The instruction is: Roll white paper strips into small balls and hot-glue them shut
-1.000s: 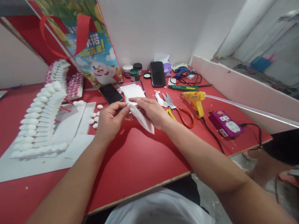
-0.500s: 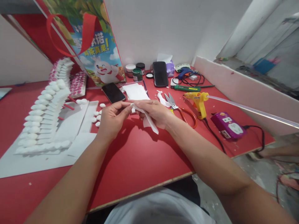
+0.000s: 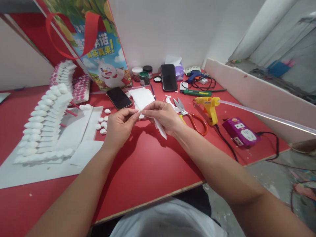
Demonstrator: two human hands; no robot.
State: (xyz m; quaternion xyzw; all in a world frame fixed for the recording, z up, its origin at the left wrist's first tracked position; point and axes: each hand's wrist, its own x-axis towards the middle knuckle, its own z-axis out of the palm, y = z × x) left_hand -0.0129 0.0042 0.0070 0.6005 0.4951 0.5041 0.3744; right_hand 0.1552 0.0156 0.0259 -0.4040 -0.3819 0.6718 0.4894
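Note:
My left hand (image 3: 121,126) pinches a small white piece at its fingertips, meeting the fingertips of my right hand (image 3: 161,118) above the red table. From under my right hand's fingers a strip of white tissue (image 3: 161,129) hangs down, and that hand is closed on it. Behind the hands lies a stack of white sheets (image 3: 142,97). Several small white oval pieces (image 3: 103,131) rest left of my left hand. Farther left, a curved white model (image 3: 39,125) built of rows of such ovals stands on white board.
Orange-handled scissors (image 3: 197,123), a yellow glue gun (image 3: 209,107) and a purple power socket (image 3: 241,132) lie to the right. At the back are two phones (image 3: 169,77), paint jars (image 3: 144,78) and a green tool (image 3: 197,93). A printed bag (image 3: 108,70) stands behind.
My right hand's fingers have lifted and drawn into a pinch near the left fingertips. The tissue strip has shifted slightly and shows less. The view has moved a little.

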